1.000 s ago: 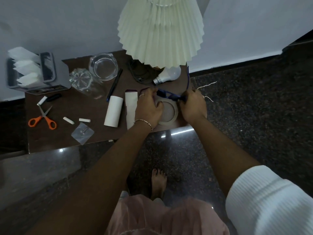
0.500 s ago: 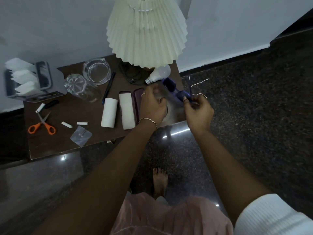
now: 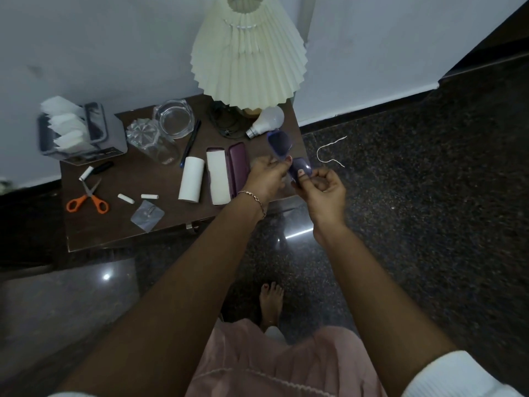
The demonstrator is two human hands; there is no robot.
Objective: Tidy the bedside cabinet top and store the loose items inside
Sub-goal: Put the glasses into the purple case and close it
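A pair of purple-tinted glasses [image 3: 282,146] is held up above the right end of the brown bedside cabinet top [image 3: 137,222]. My left hand [image 3: 267,179] pinches the frame near its middle. My right hand [image 3: 322,189] pinches the nearer lens between thumb and fingers. An open maroon glasses case [image 3: 239,167] with a white lining [image 3: 218,177] lies on the cabinet just left of my left hand.
On the top lie a white roll [image 3: 191,179], a pen [image 3: 190,143], a glass ashtray [image 3: 174,118], a tipped glass [image 3: 151,141], a bulb [image 3: 267,120], orange scissors [image 3: 88,197], chalk bits [image 3: 126,198], a tissue holder [image 3: 73,128] and a pleated lamp [image 3: 247,55]. A string [image 3: 329,151] lies on the floor.
Both hands have lifted the glasses off the cabinet top and drawn them toward me. The open maroon case, hidden under my left hand before, now shows.
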